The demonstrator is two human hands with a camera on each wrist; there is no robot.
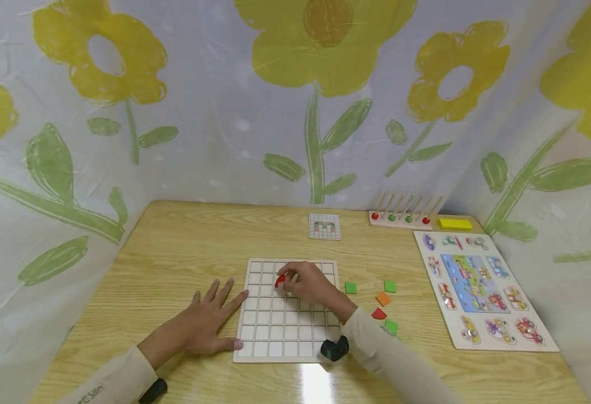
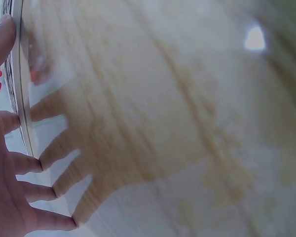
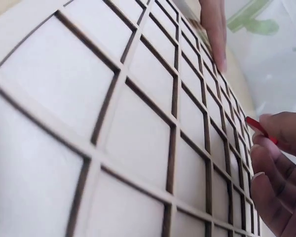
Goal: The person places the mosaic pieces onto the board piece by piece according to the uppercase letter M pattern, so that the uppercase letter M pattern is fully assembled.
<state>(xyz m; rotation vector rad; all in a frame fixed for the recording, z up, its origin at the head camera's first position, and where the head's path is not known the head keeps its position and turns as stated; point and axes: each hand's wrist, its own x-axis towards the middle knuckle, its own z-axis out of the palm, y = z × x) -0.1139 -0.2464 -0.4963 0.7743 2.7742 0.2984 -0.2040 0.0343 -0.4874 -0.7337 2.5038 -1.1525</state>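
Observation:
A pale wooden grid board (image 1: 275, 334) lies flat on the table, its cells bare where they show. My right hand (image 1: 308, 282) is over the upper middle of it, pinching a red quarter-round tile (image 1: 279, 281) between thumb and fingers. In the right wrist view that tile (image 3: 260, 129) is tilted just off the grid. With fingers spread, my left hand (image 1: 204, 322) rests on the table, thumb and index fingertip at the board's left edge. The left wrist view shows the same hand (image 2: 12, 182) beside the board's rim.
Right of the board lie several green tiles (image 1: 350, 288), an orange tile (image 1: 383, 298) and a red tile (image 1: 378, 313). Behind stands a small pattern card (image 1: 324, 226). Farther right are a peg rack (image 1: 400, 220), a yellow block (image 1: 455, 224) and a picture puzzle (image 1: 482, 292).

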